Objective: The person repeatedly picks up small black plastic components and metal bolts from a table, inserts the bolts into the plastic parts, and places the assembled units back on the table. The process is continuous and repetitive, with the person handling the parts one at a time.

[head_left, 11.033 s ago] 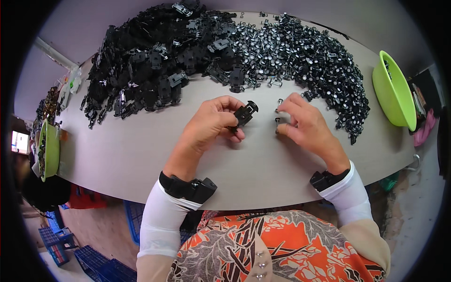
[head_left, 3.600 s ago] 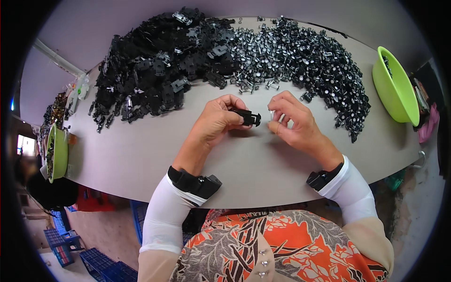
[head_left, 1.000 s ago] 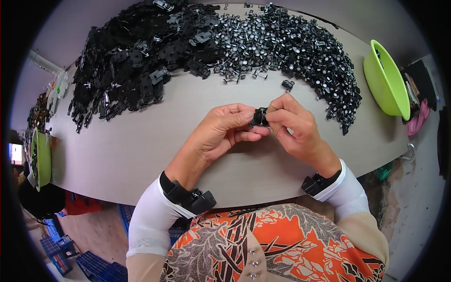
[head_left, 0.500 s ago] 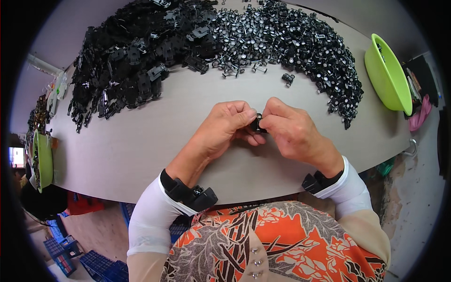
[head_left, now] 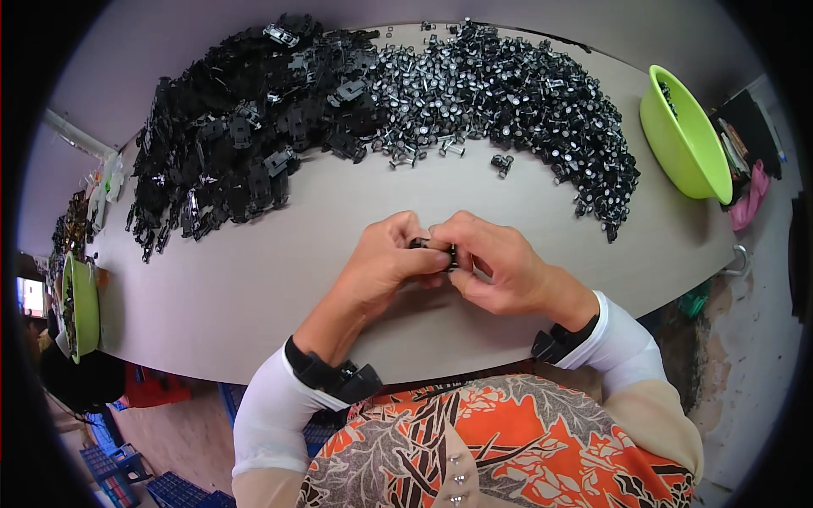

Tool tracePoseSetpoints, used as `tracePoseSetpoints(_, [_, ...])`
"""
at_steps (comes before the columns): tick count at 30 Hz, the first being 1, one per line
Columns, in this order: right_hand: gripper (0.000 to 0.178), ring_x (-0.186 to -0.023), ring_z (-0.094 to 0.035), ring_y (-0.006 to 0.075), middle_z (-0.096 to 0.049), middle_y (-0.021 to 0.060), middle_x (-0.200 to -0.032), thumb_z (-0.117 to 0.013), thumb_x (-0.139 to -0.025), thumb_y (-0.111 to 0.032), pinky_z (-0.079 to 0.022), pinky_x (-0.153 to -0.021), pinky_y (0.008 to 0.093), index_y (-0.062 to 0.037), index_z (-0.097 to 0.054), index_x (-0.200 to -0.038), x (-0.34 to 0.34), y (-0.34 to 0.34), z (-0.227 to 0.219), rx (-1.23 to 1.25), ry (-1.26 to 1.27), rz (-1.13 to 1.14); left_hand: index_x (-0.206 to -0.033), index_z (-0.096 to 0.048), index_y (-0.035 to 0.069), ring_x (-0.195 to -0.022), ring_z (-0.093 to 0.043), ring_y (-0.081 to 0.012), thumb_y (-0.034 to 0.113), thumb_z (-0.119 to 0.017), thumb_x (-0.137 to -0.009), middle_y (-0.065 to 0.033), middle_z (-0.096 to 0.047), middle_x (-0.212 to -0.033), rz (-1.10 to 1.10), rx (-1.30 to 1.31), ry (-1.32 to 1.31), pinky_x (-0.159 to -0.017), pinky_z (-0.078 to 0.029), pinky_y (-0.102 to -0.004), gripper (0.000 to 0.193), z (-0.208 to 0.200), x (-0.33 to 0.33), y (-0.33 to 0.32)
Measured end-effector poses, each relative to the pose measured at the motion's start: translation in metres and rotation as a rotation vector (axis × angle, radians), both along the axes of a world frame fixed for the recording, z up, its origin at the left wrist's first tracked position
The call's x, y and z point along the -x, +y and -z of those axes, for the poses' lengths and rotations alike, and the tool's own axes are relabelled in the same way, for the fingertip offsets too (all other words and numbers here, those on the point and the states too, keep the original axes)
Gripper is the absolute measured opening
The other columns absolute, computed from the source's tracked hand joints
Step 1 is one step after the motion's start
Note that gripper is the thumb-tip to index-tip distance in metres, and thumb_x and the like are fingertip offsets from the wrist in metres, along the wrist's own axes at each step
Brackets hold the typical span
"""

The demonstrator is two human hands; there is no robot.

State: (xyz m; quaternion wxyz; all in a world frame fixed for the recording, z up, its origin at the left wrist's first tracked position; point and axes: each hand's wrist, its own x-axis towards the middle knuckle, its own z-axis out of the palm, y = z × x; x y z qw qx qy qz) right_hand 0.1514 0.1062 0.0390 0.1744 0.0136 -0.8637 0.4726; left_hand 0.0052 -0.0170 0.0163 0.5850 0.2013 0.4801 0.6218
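Small black part (head_left: 452, 255); left hand (head_left: 383, 264) mostly covers it

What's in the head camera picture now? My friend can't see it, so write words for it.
A left hand holds a small black part above a pale table, and a right hand touches it. Beyond lie a heap of black pieces and, to its right, a heap of little silver-and-black pieces; green bowls show at both sides.

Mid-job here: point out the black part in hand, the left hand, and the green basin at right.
Black part (head_left: 452, 256): head view, end showing between fingers.
Left hand (head_left: 383, 263): head view, its back.
Green basin (head_left: 690, 154): head view, its wall.
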Motion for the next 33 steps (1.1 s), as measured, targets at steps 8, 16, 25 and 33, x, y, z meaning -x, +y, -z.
tracePoseSetpoints(8, [0.017,-0.069,-0.060,0.0239,-0.060,0.0096,-0.090,-0.053,-0.076,0.008,-0.047,-0.058,0.0297,0.0000,-0.059,-0.089,0.005,0.078,0.017,-0.337,0.110,0.462,-0.068,-0.035,0.008,-0.058,-0.056,-0.0151,0.000,-0.072,-0.064,-0.0159,-0.061,-0.071,0.032,0.077,0.292,-0.049,-0.044,-0.0263,0.038,-0.039,0.012,-0.100])
tracePoseSetpoints(16, [0.010,-0.077,-0.060,0.0321,-0.054,0.0110,-0.082,-0.058,-0.075,0.000,-0.048,-0.066,0.0419,-0.0024,-0.057,-0.085,0.056,0.076,0.029,-0.591,0.099,0.440,-0.073,-0.059,-0.002,-0.055,-0.049,-0.0113,0.016,-0.084,-0.060,-0.0085,-0.058,-0.060,0.215,0.719,0.896,-0.051,-0.038,-0.0267,0.034,-0.050,0.019,-0.239])
tracePoseSetpoints(25, [0.011,-0.072,-0.059,0.0333,-0.056,0.0119,-0.082,-0.057,-0.075,-0.001,-0.047,-0.063,0.0428,-0.0038,-0.058,-0.085,0.031,0.059,0.022,-0.562,-0.025,0.301,-0.090,-0.068,0.000,-0.062,-0.060,-0.0177,0.014,-0.068,-0.080,-0.0113,-0.066,-0.073,0.101,0.259,1.238,-0.059,-0.047,-0.0292,0.017,-0.070,0.043,-0.140])
tracePoseSetpoints(33, [0.015,-0.076,-0.059,0.0310,-0.056,0.0106,-0.091,-0.063,-0.074,-0.004,-0.048,-0.066,0.0410,-0.0019,-0.057,-0.088,0.012,0.046,0.014,-0.361,-0.120,0.292,-0.103,-0.064,0.004,-0.090,-0.060,-0.0333,-0.005,-0.058,-0.072,-0.0134,-0.062,-0.100,-0.138,0.014,1.864,-0.078,-0.049,-0.0389,0.033,0.000,0.118,0.024])
